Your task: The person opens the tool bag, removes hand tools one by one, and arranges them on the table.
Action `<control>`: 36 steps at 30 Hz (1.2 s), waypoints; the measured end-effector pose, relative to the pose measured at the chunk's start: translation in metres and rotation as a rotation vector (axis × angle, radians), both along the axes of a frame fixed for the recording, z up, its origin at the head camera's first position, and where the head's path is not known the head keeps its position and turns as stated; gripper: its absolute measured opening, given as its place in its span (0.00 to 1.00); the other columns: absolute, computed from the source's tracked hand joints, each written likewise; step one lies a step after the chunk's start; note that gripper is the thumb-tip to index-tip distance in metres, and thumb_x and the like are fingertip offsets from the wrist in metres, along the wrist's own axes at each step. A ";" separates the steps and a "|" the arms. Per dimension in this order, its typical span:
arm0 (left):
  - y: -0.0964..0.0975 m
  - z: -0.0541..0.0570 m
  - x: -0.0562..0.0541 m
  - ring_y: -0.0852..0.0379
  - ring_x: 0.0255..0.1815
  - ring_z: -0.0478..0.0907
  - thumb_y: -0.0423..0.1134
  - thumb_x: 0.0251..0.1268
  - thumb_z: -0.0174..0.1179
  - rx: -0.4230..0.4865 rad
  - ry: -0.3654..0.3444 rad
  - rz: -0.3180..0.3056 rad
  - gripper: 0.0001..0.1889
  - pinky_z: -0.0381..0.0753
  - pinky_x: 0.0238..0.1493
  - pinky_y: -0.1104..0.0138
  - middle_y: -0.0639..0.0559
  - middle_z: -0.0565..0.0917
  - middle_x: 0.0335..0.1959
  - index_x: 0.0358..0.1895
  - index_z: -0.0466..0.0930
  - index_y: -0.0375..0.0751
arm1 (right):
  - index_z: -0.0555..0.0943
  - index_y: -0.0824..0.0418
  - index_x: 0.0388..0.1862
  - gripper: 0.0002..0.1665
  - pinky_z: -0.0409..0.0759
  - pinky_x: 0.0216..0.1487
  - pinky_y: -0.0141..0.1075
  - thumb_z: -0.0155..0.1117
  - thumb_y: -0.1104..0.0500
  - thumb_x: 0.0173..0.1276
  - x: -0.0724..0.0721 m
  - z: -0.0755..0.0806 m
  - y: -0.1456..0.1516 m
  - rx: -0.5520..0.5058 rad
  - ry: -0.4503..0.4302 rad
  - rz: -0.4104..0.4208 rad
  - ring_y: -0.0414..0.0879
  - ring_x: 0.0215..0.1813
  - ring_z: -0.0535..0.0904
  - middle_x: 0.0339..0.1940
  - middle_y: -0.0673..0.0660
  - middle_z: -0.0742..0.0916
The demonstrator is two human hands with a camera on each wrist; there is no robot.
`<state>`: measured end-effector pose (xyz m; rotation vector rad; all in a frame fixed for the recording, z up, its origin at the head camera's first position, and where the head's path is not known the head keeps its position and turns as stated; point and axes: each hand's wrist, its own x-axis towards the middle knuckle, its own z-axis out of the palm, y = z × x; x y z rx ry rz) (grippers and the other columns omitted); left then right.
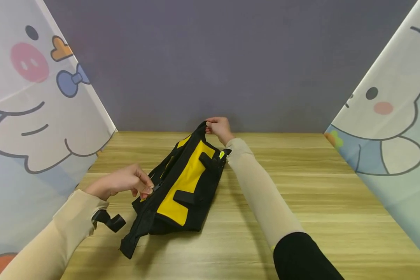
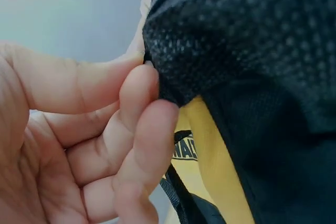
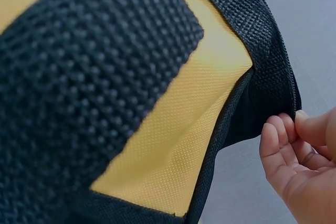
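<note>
A black and yellow tool bag (image 1: 187,181) lies tilted on the tabletop, its long zippered top band (image 1: 171,182) running from near left to far right. At the band's middle my left hand (image 1: 131,182) pinches a dark zipper pull (image 1: 157,187) between thumb and fingertips. My right hand (image 1: 219,127) pinches the far end of the band, lifting that corner. In the right wrist view the right hand (image 3: 307,156) grips the black edge (image 3: 295,95) beside the zipper teeth. The left wrist view shows the left fingertips against black fabric; the pull is mostly hidden there.
Two black carry straps (image 1: 187,197) hang over the bag's yellow side. The wood-grain tabletop (image 1: 318,202) extends to the right, with a grey wall (image 1: 213,58) behind and cartoon-printed panels (image 1: 388,105) at both sides. A loose black strap (image 1: 110,221) hangs at the left cuff.
</note>
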<state>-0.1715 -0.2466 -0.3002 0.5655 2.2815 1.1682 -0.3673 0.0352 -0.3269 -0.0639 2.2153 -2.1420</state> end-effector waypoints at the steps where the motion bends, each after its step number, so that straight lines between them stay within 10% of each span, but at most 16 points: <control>1: -0.002 -0.001 0.002 0.57 0.22 0.76 0.29 0.62 0.62 0.008 0.008 -0.001 0.07 0.74 0.22 0.68 0.50 0.81 0.19 0.30 0.86 0.27 | 0.82 0.73 0.57 0.15 0.79 0.57 0.53 0.58 0.69 0.74 0.000 0.000 -0.001 0.001 0.001 0.005 0.64 0.48 0.82 0.35 0.62 0.85; 20: -0.010 -0.001 0.026 0.58 0.21 0.76 0.28 0.60 0.62 0.015 0.091 0.016 0.06 0.71 0.20 0.70 0.50 0.81 0.18 0.27 0.86 0.30 | 0.83 0.73 0.55 0.15 0.80 0.55 0.52 0.57 0.70 0.74 -0.004 0.001 -0.007 0.052 0.030 0.016 0.61 0.43 0.82 0.43 0.66 0.85; 28: -0.017 -0.002 0.036 0.61 0.23 0.75 0.29 0.63 0.63 -0.012 0.158 0.057 0.07 0.73 0.22 0.68 0.53 0.81 0.19 0.28 0.87 0.33 | 0.83 0.73 0.54 0.16 0.77 0.26 0.29 0.53 0.71 0.73 -0.002 0.010 -0.020 0.139 0.067 -0.019 0.47 0.26 0.76 0.32 0.59 0.83; 36: -0.016 -0.002 0.027 0.58 0.25 0.78 0.29 0.62 0.59 0.107 0.041 0.056 0.09 0.75 0.23 0.67 0.52 0.82 0.21 0.31 0.84 0.24 | 0.84 0.72 0.53 0.16 0.77 0.27 0.29 0.53 0.70 0.73 -0.007 0.014 -0.016 0.157 0.098 -0.039 0.48 0.27 0.76 0.37 0.61 0.84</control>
